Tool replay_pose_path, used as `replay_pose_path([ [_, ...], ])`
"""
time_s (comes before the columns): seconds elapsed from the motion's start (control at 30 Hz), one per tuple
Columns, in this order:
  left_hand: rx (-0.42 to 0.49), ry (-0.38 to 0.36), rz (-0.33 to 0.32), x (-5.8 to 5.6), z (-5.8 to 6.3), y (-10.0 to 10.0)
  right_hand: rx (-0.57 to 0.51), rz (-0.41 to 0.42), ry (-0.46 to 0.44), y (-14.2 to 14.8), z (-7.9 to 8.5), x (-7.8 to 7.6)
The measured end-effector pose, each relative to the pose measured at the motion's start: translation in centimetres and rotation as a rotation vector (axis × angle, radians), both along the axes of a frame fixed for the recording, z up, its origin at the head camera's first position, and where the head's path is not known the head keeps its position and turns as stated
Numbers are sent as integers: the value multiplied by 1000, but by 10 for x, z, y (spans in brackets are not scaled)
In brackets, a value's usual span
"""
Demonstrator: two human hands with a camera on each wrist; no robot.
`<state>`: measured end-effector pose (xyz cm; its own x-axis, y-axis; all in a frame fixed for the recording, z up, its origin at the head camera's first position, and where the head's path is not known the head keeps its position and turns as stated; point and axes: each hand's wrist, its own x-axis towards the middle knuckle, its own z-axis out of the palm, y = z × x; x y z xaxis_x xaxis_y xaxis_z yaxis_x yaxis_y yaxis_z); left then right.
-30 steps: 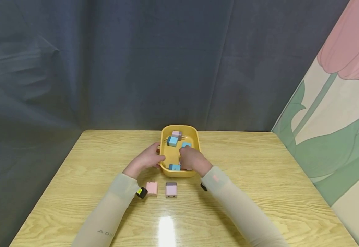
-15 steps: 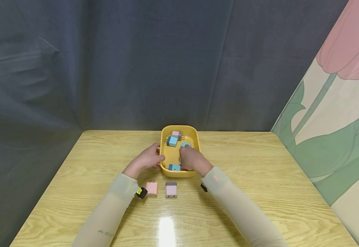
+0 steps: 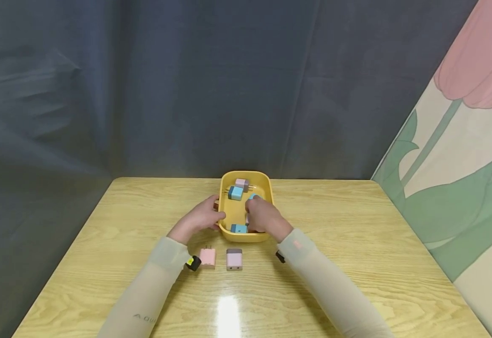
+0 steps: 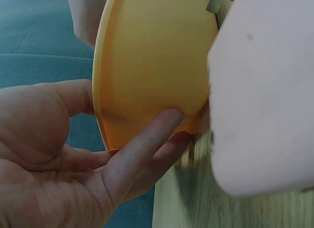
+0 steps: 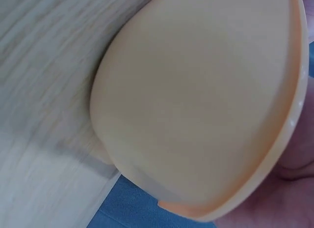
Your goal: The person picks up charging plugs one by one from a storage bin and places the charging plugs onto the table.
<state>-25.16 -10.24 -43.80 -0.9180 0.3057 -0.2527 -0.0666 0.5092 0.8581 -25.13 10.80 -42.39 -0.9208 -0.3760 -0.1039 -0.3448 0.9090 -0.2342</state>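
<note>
A yellow bin stands at the back middle of the table with several plug chargers inside. My left hand grips its left side; in the left wrist view the thumb crosses the rim and the other fingers lie along the outer wall. Over the bin's right part, my right hand reaches down with bent fingers. A blue charger shows just past its fingertips, and a light purple charger peeks out beneath; I cannot tell which it holds. The right wrist view shows mostly the bin's outer wall, hiding the fingertips.
In the bin lie a blue charger, a pink-purple charger and another blue charger near the front wall. On the table before it sit a pink charger and a purple charger. A dark curtain hangs behind.
The blue charger by my right fingertips has shifted slightly left and less of it shows. My right hand has barely moved; the left hand stays on the bin.
</note>
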Motion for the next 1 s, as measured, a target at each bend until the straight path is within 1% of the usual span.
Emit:
replay_pose_path([
  [0.2,-1,7,-5,2,2,0,3,-8,4,2,3,0],
  [0.4,3,1,-4,2,2,0,6,5,16,5,7,0],
  [0.63,-6,3,-1,2,1,0,-33,15,37,12,13,1],
  [0.83,-13,7,2,1,2,1,-77,-22,28,20,20,4],
  [1.0,-6,11,-3,1,1,1,-112,-51,24,27,25,11],
])
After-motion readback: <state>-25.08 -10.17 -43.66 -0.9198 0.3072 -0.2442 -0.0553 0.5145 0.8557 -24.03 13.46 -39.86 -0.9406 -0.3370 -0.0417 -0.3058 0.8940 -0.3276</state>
